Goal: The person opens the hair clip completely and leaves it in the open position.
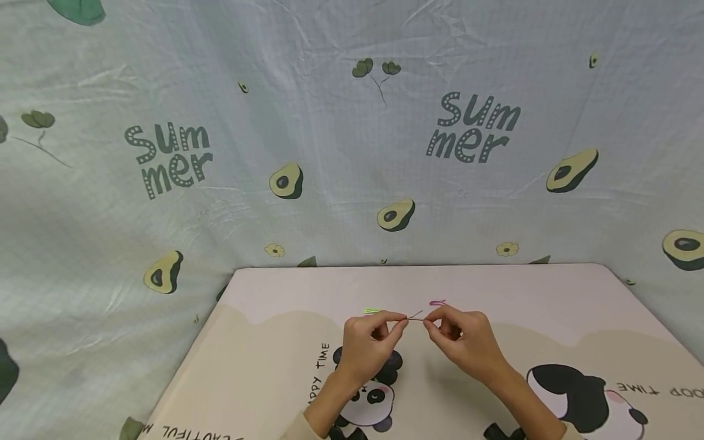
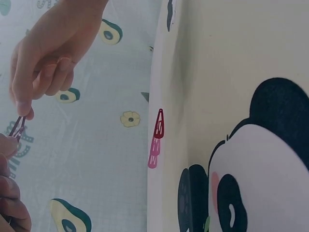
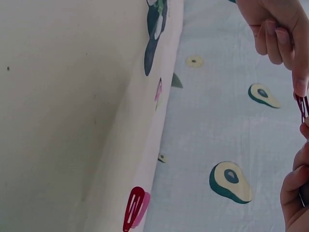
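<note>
Between my two hands is a dark red snap hair clip (image 1: 416,319), its thin strips spread apart in the head view. My left hand (image 1: 370,343) pinches one end between thumb and forefinger. At the other end, the thumb and forefinger of my right hand (image 1: 467,342) pinch it too. In the left wrist view the hair clip (image 2: 18,128) runs between the fingertips of both hands. The right wrist view catches the clip (image 3: 302,108) only at its right border.
Beyond the hands, a pink hair clip (image 1: 437,303) and a green hair clip (image 1: 371,310) lie on the printed table mat (image 1: 264,366). A red hair clip (image 2: 159,123) overlaps pink ones (image 2: 154,153) in the left wrist view. A patterned cloth (image 1: 330,134) hangs behind the table.
</note>
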`<state>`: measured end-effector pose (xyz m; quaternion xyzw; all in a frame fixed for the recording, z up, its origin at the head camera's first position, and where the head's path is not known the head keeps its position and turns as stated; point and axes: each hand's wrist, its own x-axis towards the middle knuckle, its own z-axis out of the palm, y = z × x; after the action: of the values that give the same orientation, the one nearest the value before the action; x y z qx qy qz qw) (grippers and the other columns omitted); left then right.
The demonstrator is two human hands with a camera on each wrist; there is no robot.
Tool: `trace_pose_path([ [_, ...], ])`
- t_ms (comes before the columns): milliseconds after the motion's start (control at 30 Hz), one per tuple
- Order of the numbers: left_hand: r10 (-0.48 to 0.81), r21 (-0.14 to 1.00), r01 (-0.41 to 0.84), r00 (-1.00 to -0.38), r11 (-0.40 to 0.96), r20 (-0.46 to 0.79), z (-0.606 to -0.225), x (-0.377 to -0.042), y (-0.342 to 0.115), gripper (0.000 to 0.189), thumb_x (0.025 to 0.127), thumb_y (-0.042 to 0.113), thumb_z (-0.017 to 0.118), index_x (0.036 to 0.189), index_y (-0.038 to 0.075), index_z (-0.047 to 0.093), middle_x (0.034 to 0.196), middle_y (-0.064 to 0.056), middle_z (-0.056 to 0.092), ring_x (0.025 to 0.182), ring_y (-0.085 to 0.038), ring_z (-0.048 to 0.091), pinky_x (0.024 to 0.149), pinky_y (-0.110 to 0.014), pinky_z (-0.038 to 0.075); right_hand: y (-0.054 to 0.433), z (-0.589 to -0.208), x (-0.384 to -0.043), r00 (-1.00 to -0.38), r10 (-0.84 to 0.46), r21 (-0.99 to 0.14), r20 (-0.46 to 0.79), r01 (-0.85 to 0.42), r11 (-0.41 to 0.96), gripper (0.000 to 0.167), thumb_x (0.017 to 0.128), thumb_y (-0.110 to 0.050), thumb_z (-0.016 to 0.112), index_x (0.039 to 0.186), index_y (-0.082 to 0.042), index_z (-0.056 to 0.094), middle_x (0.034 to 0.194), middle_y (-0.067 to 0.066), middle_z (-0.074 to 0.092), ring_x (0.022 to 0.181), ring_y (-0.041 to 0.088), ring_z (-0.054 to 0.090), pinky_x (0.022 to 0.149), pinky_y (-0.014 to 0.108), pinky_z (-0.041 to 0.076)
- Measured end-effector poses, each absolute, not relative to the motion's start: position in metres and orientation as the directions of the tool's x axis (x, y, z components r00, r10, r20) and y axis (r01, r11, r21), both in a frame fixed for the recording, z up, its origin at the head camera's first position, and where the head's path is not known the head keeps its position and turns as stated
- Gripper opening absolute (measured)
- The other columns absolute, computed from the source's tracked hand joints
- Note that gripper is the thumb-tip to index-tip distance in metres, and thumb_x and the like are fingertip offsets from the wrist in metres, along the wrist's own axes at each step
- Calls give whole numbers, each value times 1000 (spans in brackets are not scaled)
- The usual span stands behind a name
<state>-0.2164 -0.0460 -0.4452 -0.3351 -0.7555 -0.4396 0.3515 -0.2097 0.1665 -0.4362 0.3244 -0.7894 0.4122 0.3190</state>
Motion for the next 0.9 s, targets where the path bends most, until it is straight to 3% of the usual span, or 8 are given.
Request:
trace_pose_path([
  [400,201,442,814,-538,377,819,-443,-217,-48,9,87,5,79,93,11,80,48,5,46,48,8,31,46,-8,25,166,-434,-210,-574,-262,-428,776,-784,449,31,75,8,82,87,-19,72,56,-15,46,53,-10,34,48,8,30],
  [600,195,529,776,-609,343,768,-438,-220,-46,5,89,6,79,94,8,80,49,1,45,51,10,29,49,-7,25,169,-427,-215,-575,-295,-407,763,-782,472,28,77,7,81,86,-18,71,56,-15,45,53,-10,33,47,9,31],
  [900,213,563,747,-651,355,729,-424,-241,-45,4,90,9,79,93,6,81,49,0,46,50,8,30,49,-10,23,176,-406,-236,-673,-342,-477,656,-720,504,20,84,2,80,84,-17,72,55,-16,49,48,-8,41,45,15,38],
])
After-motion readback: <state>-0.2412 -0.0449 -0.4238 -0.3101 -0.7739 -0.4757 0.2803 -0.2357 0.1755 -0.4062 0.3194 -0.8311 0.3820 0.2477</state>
